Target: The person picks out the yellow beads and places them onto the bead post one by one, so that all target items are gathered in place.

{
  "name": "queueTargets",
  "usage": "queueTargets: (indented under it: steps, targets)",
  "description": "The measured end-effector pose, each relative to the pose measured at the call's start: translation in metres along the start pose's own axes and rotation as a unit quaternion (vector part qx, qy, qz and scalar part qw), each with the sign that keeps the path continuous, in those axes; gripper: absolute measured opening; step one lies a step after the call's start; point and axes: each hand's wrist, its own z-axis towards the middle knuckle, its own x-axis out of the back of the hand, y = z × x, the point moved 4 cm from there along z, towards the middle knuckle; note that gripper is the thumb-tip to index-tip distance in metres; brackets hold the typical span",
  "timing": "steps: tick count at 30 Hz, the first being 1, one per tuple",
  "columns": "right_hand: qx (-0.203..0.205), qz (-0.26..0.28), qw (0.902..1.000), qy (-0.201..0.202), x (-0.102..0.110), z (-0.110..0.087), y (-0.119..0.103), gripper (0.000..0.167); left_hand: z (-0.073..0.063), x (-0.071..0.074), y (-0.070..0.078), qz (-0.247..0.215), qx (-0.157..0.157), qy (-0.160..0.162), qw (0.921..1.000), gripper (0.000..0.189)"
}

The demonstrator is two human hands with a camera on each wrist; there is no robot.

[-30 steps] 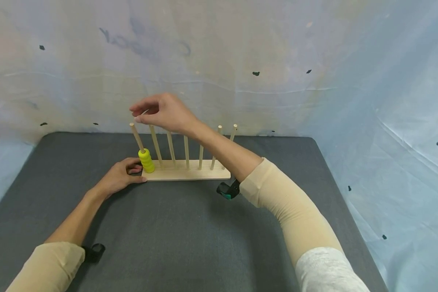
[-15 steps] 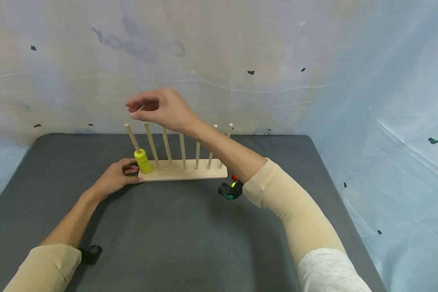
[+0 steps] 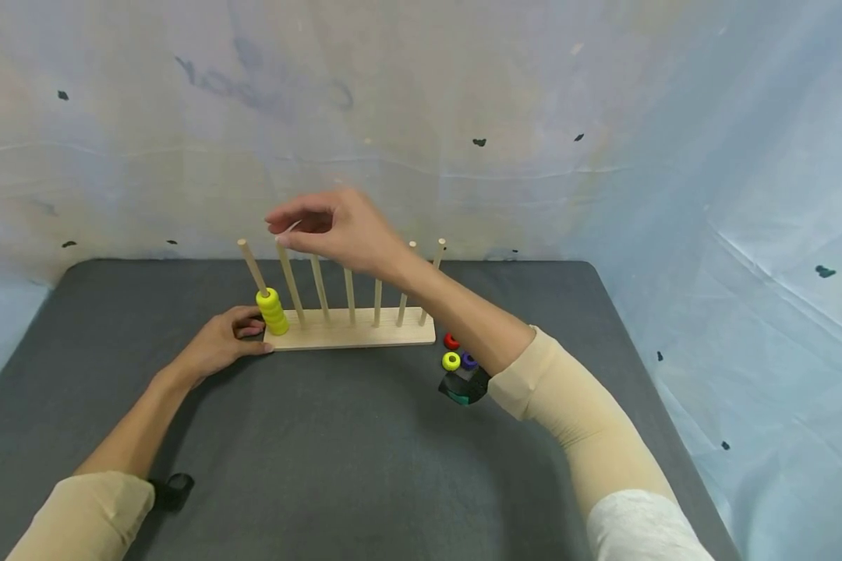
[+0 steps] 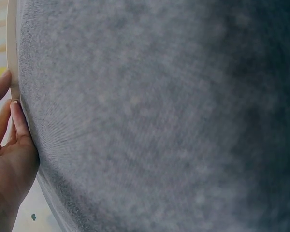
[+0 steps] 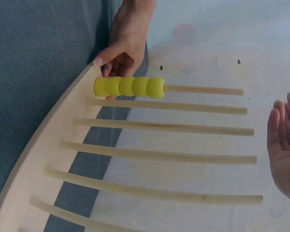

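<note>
A wooden peg rack (image 3: 358, 335) with a row of upright pegs stands on the table. Yellow beads (image 3: 272, 312) are stacked on its leftmost peg, and the other pegs seen in the right wrist view carry none. My left hand (image 3: 214, 343) grips the left end of the rack's base, thumb at the front edge and fingers behind. Over the tops of the left-hand pegs hovers my right hand (image 3: 347, 226), fingers loosely curved, with no bead visible in it. In the right wrist view the right hand (image 5: 285, 159) is apart from the peg tips.
To the right of the rack lie a red bead (image 3: 452, 341), a yellow bead (image 3: 451, 361) and a purple bead (image 3: 468, 361), partly beside my right forearm. A black wrist strap (image 3: 463, 387) hangs under that arm. A pale sheet (image 3: 421, 93) rises behind the dark table (image 3: 337, 467).
My right hand has shifted right and slightly down, from over the leftmost peg to about the second. The loose beads have come out from behind the forearm. My left hand keeps its grip.
</note>
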Motion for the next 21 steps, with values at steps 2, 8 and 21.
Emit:
queueTargets:
  steps: [2,8,21]
  targets:
    - [0.007,0.011,0.9999,-0.001,0.000,-0.007,0.000,0.029,0.001,0.000,0.000,0.001,-0.001,0.000,1.0000,0.087]
    - [0.026,0.018,0.9994,0.016,0.005,-0.024,0.004,0.030,0.002,0.001,0.001,0.007,-0.005,0.004,1.0000,0.086]
    - [0.016,0.030,0.9976,0.060,0.024,-0.057,0.013,0.028,0.001,0.003,0.005,0.008,0.001,0.005,1.0000,0.086]
